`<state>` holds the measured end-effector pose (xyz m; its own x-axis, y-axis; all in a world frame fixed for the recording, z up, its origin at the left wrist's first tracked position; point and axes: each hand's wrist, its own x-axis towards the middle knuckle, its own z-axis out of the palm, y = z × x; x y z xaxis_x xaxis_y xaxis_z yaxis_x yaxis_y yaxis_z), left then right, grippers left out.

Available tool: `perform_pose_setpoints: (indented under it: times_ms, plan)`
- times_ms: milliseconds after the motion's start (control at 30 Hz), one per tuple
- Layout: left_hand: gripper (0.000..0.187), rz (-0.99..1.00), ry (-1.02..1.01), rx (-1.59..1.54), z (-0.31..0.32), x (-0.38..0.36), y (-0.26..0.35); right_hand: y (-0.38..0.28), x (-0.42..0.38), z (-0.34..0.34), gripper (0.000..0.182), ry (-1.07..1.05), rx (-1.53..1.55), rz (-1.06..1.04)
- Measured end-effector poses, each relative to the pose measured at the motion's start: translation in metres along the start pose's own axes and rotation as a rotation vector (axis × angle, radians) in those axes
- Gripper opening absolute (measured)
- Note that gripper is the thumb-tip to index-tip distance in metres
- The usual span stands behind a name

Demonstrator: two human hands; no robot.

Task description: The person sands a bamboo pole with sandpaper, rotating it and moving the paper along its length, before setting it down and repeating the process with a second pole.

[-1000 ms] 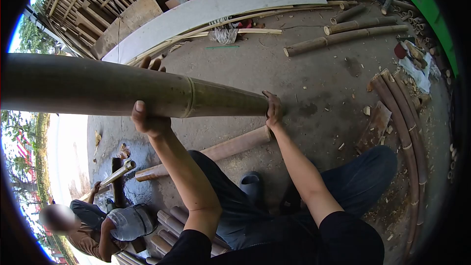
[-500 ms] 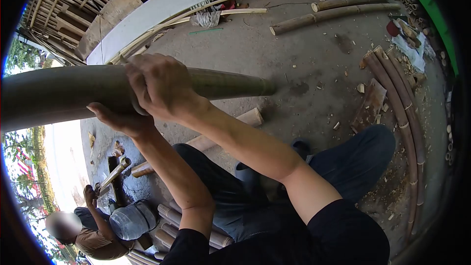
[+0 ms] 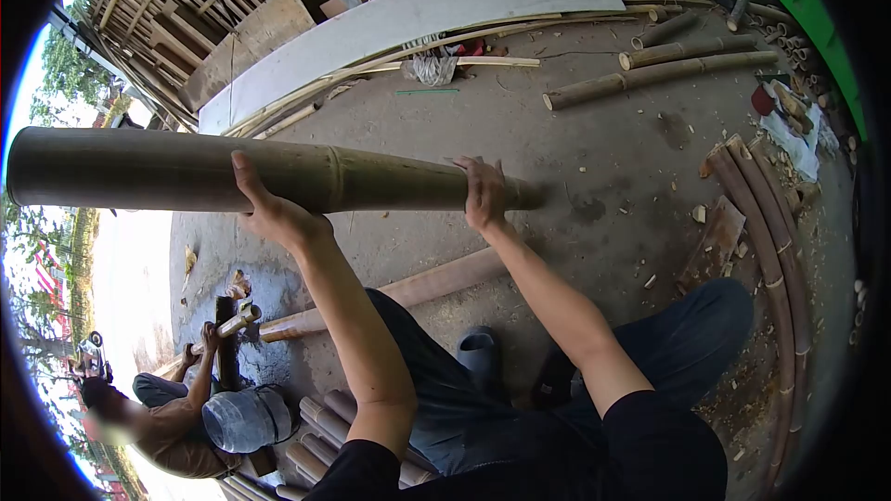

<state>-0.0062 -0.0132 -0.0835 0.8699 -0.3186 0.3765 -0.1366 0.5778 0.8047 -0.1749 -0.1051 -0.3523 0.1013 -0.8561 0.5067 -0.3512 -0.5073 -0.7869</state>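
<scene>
A thick, brownish-green bamboo pole stretches across the view, its wide end at the far left and its narrower end toward the middle. My left hand grips it from below, the thumb lying up along its near side. Farther along, close to the narrower end, my right hand is wrapped around the same pole. A raised joint ring shows between my two hands. Beneath it, another bamboo pole lies on the floor.
At lower left a co-worker holds a thin bamboo piece beside a clear plastic container. Cut bamboo poles lie near it. Long poles curve along the right. A white board lies at the back, and wood chips dot the floor.
My right hand has moved right along the pole, away from my left hand, toward the narrower end. The pole's wide left end has come into view. The co-worker's bamboo piece has shifted.
</scene>
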Motion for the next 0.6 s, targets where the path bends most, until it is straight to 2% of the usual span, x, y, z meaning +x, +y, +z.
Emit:
perform_pose_setpoints:
  times_ms: [67, 133, 200, 333, 467, 500, 567, 600]
  plan:
    - [0.077, -0.006, -0.012, 0.043, 0.004, -0.004, 0.006, -0.111, 0.035, 0.006, 0.04, 0.037, 0.148, -0.205]
    - [0.075, -0.024, -0.029, 0.075, 0.004, -0.007, 0.009, -0.219, 0.064, -0.001, 0.038, 0.149, 0.305, -0.355]
    - [0.073, -0.146, -0.193, -0.016, -0.007, 0.0, 0.014, -0.263, 0.079, 0.004, 0.039, 0.125, 0.24, -0.406]
    - [0.074, -0.159, -0.149, 0.006, -0.005, -0.006, 0.022, -0.219, 0.065, 0.002, 0.042, 0.227, 0.245, -0.459]
    - [0.078, -0.058, -0.084, 0.108, -0.008, 0.0, 0.013, -0.061, 0.016, -0.001, 0.042, 0.128, 0.037, -0.191]
    - [0.078, -0.043, -0.08, 0.094, -0.006, 0.002, 0.012, -0.045, 0.015, 0.001, 0.042, 0.134, 0.042, -0.21]
    - [0.078, 0.002, -0.112, 0.081, -0.003, -0.002, 0.011, -0.051, 0.016, -0.01, 0.04, 0.127, 0.013, -0.185]
    - [0.078, -0.007, -0.116, 0.08, 0.0, -0.005, 0.011, -0.058, 0.02, -0.002, 0.038, 0.134, 0.093, -0.23]
